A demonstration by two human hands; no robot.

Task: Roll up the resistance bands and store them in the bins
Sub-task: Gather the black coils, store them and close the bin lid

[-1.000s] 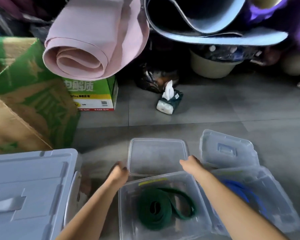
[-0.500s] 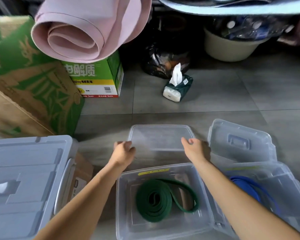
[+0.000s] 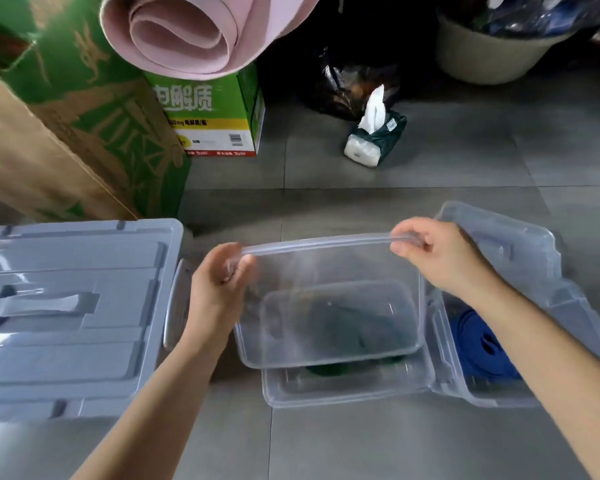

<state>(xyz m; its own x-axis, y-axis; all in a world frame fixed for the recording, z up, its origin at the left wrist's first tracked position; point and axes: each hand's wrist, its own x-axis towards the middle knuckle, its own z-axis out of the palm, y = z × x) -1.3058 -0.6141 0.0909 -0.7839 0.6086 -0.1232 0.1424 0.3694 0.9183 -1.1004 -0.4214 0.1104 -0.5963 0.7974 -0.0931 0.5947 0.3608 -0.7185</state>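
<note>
The green resistance band (image 3: pixel 329 369) lay coiled in the middle clear bin (image 3: pixel 347 393), seen dimly through the clear lid (image 3: pixel 329 306) held above it. The band was judged soft and springy, liable to uncoil unless confined. The lid was judged light, thin and slightly flexible, its smooth plastic likely to slip; the rim at the far corners offered the firmest hold. The left hand (image 3: pixel 219 282) gripped the far left corner of the rim, fingers curled round it, and the right hand (image 3: pixel 440 254) pinched the far right corner likewise. The lid's long axis ran left to right, parallel to the bin's; its far edge was raised and its near edge hung low over the bin, so the panel sloped down toward the near side. Just right of this bin, a second clear bin (image 3: pixel 499 398) held a blue band (image 3: pixel 482 351), its own lid (image 3: pixel 499 237) open on the far side. A grey lidded container (image 3: pixel 66 306) sat to the left, and a tissue pack (image 3: pixel 374 140) lay farther off
</note>
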